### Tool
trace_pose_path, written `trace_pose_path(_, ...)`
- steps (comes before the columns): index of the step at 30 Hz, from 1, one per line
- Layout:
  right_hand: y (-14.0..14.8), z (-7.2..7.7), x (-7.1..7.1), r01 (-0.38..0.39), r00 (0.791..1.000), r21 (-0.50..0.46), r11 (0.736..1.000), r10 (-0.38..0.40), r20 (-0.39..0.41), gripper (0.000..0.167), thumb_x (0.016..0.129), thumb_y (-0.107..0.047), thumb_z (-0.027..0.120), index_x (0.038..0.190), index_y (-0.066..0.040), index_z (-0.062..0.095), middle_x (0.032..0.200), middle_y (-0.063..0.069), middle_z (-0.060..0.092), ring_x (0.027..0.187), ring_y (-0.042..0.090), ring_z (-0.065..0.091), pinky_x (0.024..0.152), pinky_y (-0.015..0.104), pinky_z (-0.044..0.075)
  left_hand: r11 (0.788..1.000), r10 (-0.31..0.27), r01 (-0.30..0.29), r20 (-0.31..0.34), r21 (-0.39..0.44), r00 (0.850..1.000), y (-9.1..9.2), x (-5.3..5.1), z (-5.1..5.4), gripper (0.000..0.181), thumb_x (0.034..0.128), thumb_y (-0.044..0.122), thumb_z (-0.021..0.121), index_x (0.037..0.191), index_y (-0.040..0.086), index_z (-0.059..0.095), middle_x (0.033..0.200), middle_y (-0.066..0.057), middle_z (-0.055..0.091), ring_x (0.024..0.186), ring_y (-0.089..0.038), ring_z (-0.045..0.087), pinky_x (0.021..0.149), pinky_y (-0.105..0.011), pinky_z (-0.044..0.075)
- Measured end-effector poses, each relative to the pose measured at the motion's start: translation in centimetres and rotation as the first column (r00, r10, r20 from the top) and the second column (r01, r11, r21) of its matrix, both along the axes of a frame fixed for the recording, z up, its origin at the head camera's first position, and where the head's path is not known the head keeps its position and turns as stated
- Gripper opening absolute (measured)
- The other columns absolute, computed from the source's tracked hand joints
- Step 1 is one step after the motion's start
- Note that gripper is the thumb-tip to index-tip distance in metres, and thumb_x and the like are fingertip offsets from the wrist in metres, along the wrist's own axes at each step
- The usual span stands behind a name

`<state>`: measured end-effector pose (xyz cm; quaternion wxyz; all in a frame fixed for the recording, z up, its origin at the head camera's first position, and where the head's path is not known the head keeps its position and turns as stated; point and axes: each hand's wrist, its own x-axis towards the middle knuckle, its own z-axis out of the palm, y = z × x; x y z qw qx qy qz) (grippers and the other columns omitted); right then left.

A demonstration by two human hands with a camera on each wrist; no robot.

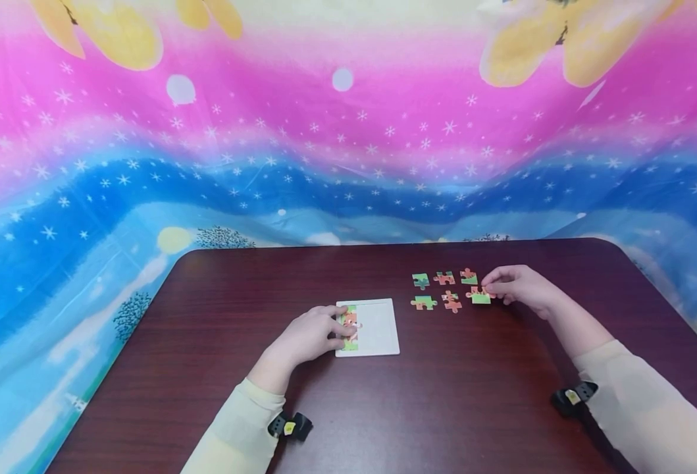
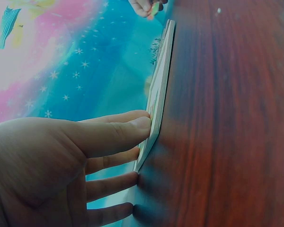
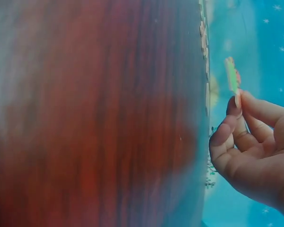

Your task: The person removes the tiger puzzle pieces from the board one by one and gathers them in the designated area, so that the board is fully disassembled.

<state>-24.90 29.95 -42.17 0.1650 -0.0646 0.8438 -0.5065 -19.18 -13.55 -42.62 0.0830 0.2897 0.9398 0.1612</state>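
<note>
Right hand [image 1: 518, 288] pinches a jigsaw piece [image 1: 480, 298] (green-and-orange) above the desk [image 1: 431, 415]. Left hand [image 1: 308, 334], fingers spread, touches white puzzle tray [image 1: 379, 330].

Puzzle pieces [image 1: 424, 303] are showing orange and green patches; tray [image 1: 379, 329] is showing white. Table [image 1: 419, 408] is showing dark reddish brown, streaky grain. Backdrop [image 1: 301, 66] is running pink into blue, carrying white snowflakes [image 1: 449, 126]. Sleeves [image 1: 638, 388] are showing cream; wrist straps [image 1: 588, 392], black.

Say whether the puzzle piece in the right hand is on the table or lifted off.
Lifted off. In the right wrist view, the right hand pinches the puzzle piece, and backdrop shows between it and the table.
</note>
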Motion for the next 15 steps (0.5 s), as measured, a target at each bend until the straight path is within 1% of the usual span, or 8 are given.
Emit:
trace_pose_path(3,0.01,-0.33,-0.15,-0.001,1.0,0.018,1.0,0.001,0.0,0.03,0.1,-0.012,0.064,0.117,0.013,0.062,0.095,0.002,0.064,0.078,0.022,0.057,0.072,0.034,0.053,1.0,0.0,0.0,0.001,0.0,1.0,0.01,0.02,-0.03,0.029,0.0913,0.018,0.078,0.12,0.022,0.078,0.149,-0.011,0.055,0.138,-0.036,0.049,0.106,-0.049,0.045)
trace_pose_path(9,-0.07,-0.63,-0.32,-0.016,1.0,0.068,0.998,0.017,-0.018,0.028,0.1,-0.012,0.064,0.115,0.012,0.064,0.09,0.005,0.065,0.081,0.021,0.057,0.073,0.035,0.052,1.0,0.004,-0.004,0.006,0.004,1.0,0.02,0.07,0.02,0.028,0.0912,0.017,0.078,0.119,0.021,0.078,0.149,-0.011,0.055,0.138,-0.036,0.048,0.107,-0.05,0.045)
trace_pose_path(15,-0.24,-0.88,-0.59,-0.021,0.999,0.127,0.992,0.027,-0.043,0.025,0.1,-0.011,0.063,0.114,0.011,0.066,0.088,0.006,0.063,0.08,0.022,0.054,0.069,0.034,0.051,1.0,0.009,-0.009,0.01,0.013,1.0,-0.03,0.02,-0.06,0.029,0.0909,0.018,0.078,0.12,0.022,0.078,0.149,-0.011,0.055,0.138,-0.036,0.048,0.108,-0.049,0.044)
